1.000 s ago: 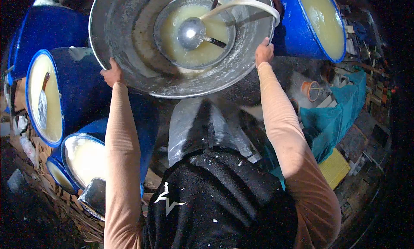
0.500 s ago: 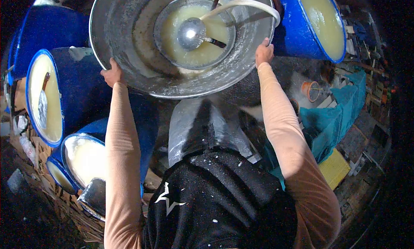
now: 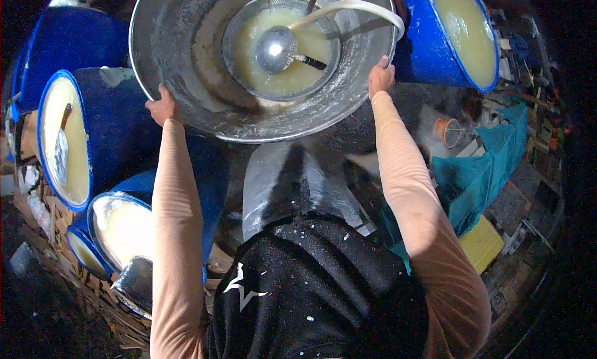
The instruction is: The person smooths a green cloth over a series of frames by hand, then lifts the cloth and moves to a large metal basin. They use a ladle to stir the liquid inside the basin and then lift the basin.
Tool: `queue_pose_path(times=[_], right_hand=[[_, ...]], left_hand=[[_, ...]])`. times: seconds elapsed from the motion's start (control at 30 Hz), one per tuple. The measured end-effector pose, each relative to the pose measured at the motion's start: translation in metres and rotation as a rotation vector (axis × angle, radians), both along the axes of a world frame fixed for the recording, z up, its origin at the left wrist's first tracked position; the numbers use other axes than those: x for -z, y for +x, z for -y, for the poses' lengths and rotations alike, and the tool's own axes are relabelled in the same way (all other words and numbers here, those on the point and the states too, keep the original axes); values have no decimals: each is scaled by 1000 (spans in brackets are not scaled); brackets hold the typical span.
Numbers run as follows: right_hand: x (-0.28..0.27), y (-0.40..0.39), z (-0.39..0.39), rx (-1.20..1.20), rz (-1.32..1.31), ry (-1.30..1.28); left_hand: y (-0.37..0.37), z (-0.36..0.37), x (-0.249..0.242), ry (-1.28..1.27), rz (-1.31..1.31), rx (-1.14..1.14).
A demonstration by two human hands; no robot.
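Note:
A wide metal basin (image 3: 261, 125) fills the top of the view, its rim toward me. My left hand (image 3: 163, 106) is closed on the rim at the left, thumb on top. On the right side, my right hand (image 3: 380, 79) grips the same rim. Inside the basin sits a round sieve-like vessel (image 3: 231, 38) with pale yellow liquid (image 3: 255, 73) in it. A shiny round metal dipper (image 3: 276, 48) with a short dark handle lies in that liquid. Over the basin's right rim bends a white hose (image 3: 354, 5), close to a dark one.
Blue drums of pale liquid stand left, one large drum (image 3: 118, 116) holding a long tool (image 3: 61, 153). Another blue drum (image 3: 416, 41) is at the upper right. Turquoise sheeting (image 3: 472, 172), an orange bucket (image 3: 445, 131) and a yellow crate (image 3: 482, 244) lie right.

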State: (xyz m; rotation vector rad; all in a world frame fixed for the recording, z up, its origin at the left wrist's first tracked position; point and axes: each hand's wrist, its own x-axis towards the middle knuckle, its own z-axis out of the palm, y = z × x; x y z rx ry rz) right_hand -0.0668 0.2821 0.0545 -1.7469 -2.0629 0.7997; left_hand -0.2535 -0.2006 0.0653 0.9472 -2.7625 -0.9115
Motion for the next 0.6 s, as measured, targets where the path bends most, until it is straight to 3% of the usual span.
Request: queue_pose_path(times=[0.6], right_hand=[[6, 1, -4, -4, -8, -20]], left_hand=[[0, -2, -3, 28, 9, -19]])
